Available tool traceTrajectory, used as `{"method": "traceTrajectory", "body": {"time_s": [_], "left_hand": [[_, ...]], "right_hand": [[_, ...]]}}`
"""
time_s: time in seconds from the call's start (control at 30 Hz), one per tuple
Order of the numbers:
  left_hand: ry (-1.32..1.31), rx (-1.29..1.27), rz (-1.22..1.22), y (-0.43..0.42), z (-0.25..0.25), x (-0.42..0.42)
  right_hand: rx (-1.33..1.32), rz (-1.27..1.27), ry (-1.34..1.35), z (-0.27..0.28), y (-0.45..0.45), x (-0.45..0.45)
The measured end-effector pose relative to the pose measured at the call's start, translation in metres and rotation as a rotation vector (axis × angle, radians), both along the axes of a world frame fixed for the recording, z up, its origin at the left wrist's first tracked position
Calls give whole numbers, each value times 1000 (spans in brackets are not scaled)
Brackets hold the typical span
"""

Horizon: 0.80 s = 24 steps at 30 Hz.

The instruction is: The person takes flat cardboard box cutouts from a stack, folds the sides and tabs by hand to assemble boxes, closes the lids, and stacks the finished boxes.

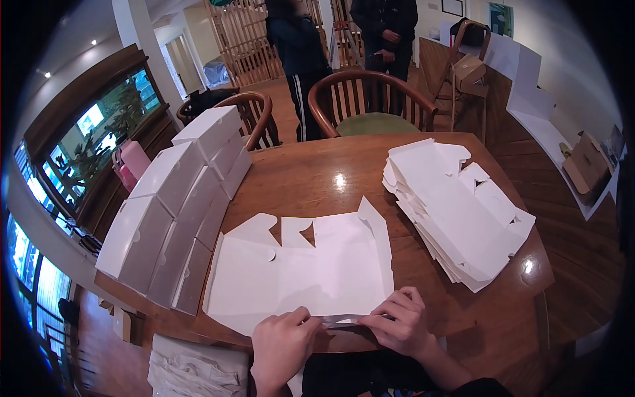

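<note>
Bent over the near edge of the white cardboard blank, with tips close to this edge, in the left hand; partly hidden by the back of the hand, so not possible to tell if clamped or only resting. Pinched together on the same edge, thumb against index finger, in the right hand; only a short way from the left fingertips. Between both sets of fingertips, a narrow folded strip of this edge, slightly raised. Directly ahead of the fingers, the rest of the blank, spread out on the wooden table, with cut notches on its far side and a tilted flap at its far right corner. To the right and ahead of the right fingers, apart from the blank, a stack of flat white blanks, with uneven edges. To the left and ahead of the left fingers, just beside the blank, rows of folded white boxes, piled one over another. Left of the left hand and lower than the table, some pale cloth. Farthest ahead, past the table edge, a wooden chair with green seat, then two standing people in dark clothes.
</note>
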<state>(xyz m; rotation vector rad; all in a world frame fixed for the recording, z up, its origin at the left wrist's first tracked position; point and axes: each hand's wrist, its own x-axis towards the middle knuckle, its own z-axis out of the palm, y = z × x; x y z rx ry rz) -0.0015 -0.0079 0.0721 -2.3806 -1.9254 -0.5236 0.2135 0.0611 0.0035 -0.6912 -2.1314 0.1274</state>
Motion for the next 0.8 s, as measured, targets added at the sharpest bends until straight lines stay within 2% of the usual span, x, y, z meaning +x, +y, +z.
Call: {"method": "traceTrajectory", "body": {"time_s": [0.17, 0.37, 0.57, 0.8], "left_hand": [[71, -41, -6, 3, 1, 4], [-32, -125, -4, -4, 13, -7], [-27, -137, 172, -19, 14, -36], [-166, -48, 77, -13, 2, -41]], "right_hand": [[-1, 7, -4, -2, 1, 0], [1, 3, 8, -2, 1, 1], [3, -13, 34, -2, 1, -1], [10, -13, 37, -1, 3, -2]]}}
